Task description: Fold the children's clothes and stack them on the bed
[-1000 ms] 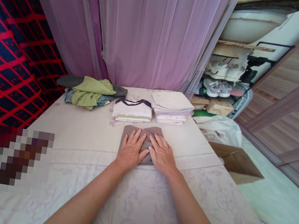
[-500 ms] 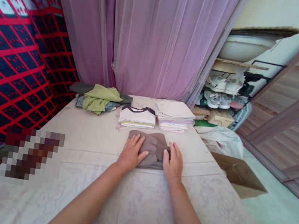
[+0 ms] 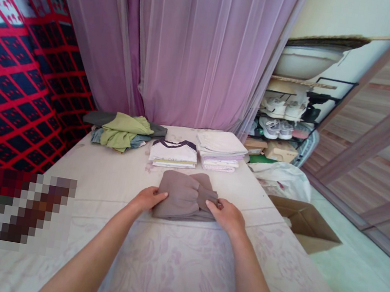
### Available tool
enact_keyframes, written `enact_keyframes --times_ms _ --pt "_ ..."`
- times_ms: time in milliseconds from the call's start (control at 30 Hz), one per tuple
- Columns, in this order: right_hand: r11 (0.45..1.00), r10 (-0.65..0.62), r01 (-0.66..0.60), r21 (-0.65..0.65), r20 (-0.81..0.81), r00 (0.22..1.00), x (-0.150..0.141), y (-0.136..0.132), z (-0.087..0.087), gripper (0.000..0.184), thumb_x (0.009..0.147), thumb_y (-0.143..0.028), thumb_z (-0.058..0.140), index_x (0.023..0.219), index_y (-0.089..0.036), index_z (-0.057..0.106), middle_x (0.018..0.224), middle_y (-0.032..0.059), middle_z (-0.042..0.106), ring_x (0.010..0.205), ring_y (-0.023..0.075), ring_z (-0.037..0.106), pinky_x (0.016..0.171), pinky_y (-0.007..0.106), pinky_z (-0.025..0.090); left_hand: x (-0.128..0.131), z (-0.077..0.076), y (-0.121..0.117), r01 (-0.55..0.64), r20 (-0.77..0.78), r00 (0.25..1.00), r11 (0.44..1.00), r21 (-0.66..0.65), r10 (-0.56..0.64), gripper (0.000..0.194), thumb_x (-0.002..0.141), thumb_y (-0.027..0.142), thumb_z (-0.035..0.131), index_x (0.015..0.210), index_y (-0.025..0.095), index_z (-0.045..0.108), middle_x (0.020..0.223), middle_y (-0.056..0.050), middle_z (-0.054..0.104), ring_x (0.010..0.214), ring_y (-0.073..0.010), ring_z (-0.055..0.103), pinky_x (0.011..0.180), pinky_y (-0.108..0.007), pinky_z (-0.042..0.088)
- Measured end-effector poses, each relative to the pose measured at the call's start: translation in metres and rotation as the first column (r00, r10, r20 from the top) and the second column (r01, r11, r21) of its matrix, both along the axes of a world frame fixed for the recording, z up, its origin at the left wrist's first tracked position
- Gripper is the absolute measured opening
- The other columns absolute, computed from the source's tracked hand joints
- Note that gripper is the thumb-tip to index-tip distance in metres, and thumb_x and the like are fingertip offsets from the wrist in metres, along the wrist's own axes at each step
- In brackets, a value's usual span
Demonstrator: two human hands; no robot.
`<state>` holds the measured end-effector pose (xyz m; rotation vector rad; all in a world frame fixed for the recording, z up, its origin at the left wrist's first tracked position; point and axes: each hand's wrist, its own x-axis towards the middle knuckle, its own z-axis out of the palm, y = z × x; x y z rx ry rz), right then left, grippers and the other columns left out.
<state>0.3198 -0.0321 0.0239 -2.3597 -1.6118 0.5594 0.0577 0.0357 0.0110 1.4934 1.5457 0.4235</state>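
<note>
A folded grey-brown garment (image 3: 180, 196) lies on the bed between my hands; its exact kind is hidden by the folds. My left hand (image 3: 148, 199) grips its left edge, thumb on top and fingers underneath. At the opposite edge, my right hand (image 3: 227, 213) pinches the cloth with the thumb on top. Just behind the garment sits a stack of folded shirts (image 3: 173, 153), the top one white with a dark collar. To the right of that stack is a pile of folded pale cloths (image 3: 221, 145).
Loose clothes (image 3: 123, 132), green over grey and denim-blue, lie at the bed's far left corner. Beyond hangs a purple curtain (image 3: 203, 48). An open cardboard box (image 3: 303, 222) stands on the floor at right, below a shoe rack (image 3: 292, 112). The sheet (image 3: 175, 271) is patterned.
My left hand has moved from lying on top of the garment to gripping its left edge. My right hand has closed on the right edge. The camera view has shifted slightly.
</note>
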Motion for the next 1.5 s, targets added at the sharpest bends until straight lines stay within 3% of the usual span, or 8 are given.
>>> enact_keyframes --times_ms 300,500,700,900,1067,1233,1367,1500 --pt "0.995 0.002 -0.007 0.104 0.054 0.999 -0.013 0.001 0.002 0.031 0.083 -0.05 0.05 0.085 -0.021 0.062 0.082 0.0046 0.068 0.076 0.0192 0.063 0.058 0.026 0.035 0.001 -0.011 -0.004 -0.016 -0.118 0.992 0.986 0.165 0.036 0.027 0.076 0.039 0.061 0.094 0.019 0.06 0.091 -0.006 0.072 0.086 -0.0222 0.067 0.067 -0.026 0.048" --pt "0.992 0.015 -0.021 0.123 0.046 0.999 -0.018 -0.002 0.002 0.033 0.085 -0.049 0.048 0.093 -0.02 0.061 0.087 0.0066 0.068 0.082 0.0207 0.063 0.062 0.027 0.037 -0.003 -0.017 -0.01 -0.08 0.1 0.993 0.985 0.152 0.065 0.017 0.079 0.031 0.059 0.092 0.019 0.055 0.087 -0.005 0.072 0.084 -0.0215 0.068 0.068 -0.028 0.051" --pt "0.996 0.054 -0.044 0.072 -0.142 0.988 -0.015 0.002 -0.006 0.036 0.082 -0.04 0.052 0.111 -0.02 0.056 0.094 0.0057 0.069 0.083 0.02 0.064 0.067 0.026 0.041 -0.001 -0.017 -0.015 -0.155 0.318 0.939 0.986 0.062 0.128 0.014 0.084 0.019 0.057 0.097 0.019 0.052 0.091 -0.005 0.072 0.085 -0.0187 0.07 0.075 -0.028 0.054" --pt "0.981 0.03 0.003 0.196 -0.169 0.985 -0.022 -0.003 -0.004 0.047 0.08 -0.034 0.054 0.126 -0.023 0.047 0.098 0.0039 0.069 0.084 0.0195 0.065 0.068 0.026 0.042 -0.001 -0.006 -0.022 -0.219 0.344 0.917 0.976 0.011 0.202 0.044 0.085 0.018 0.058 0.126 0.017 0.042 0.089 -0.004 0.073 0.076 -0.0165 0.07 0.068 -0.026 0.054" --pt "0.95 0.078 -0.006 0.311 -0.22 0.972 -0.032 -0.004 0.007 0.053 0.079 -0.036 0.055 0.129 -0.024 0.043 0.095 0.0018 0.069 0.078 0.0189 0.064 0.066 0.026 0.043 -0.018 0.012 -0.022 -0.245 0.317 0.929 0.961 0.133 0.193 0.078 0.082 0.028 0.063 0.146 0.022 0.019 0.074 0.003 0.069 0.058 -0.014 0.065 0.051 -0.022 0.048" --pt "0.886 0.101 0.006 0.463 -0.206 0.973 -0.05 0.036 0.036 0.061 0.079 -0.037 0.056 0.134 -0.022 0.036 0.087 0.0004 0.069 0.077 0.0197 0.064 0.066 0.027 0.043 -0.039 0.046 0.024 -0.235 0.249 0.958 0.89 0.392 0.143 0.081 0.079 0.032 0.063 0.148 0.022 0.022 0.076 0.003 0.069 0.062 -0.0148 0.066 0.056 -0.022 0.051" --pt "0.816 0.126 -0.013 0.578 -0.156 0.98 -0.063 0.09 0.065 0.051 0.082 -0.037 0.055 0.129 -0.024 0.04 0.095 0.0024 0.07 0.084 0.0222 0.065 0.071 0.029 0.044 -0.041 0.075 0.086 -0.264 0.271 0.954 0.791 0.551 0.13 0.057 0.079 0.024 0.06 0.135 0.023 0.049 0.119 -0.002 0.066 0.105 -0.0173 0.062 0.092 -0.026 0.048" --pt "0.798 0.086 -0.036 0.602 -0.055 0.995 -0.072 0.137 0.072 0.041 0.087 -0.038 0.051 0.124 -0.022 0.043 0.097 0.0057 0.069 0.088 0.0248 0.066 0.074 0.031 0.044 -0.032 0.08 0.137 -0.274 0.268 0.95 0.84 0.468 0.161 0.04 0.083 0.021 0.055 0.123 0.023 0.061 0.128 -0.001 0.061 0.116 -0.0159 0.056 0.103 -0.027 0.04"
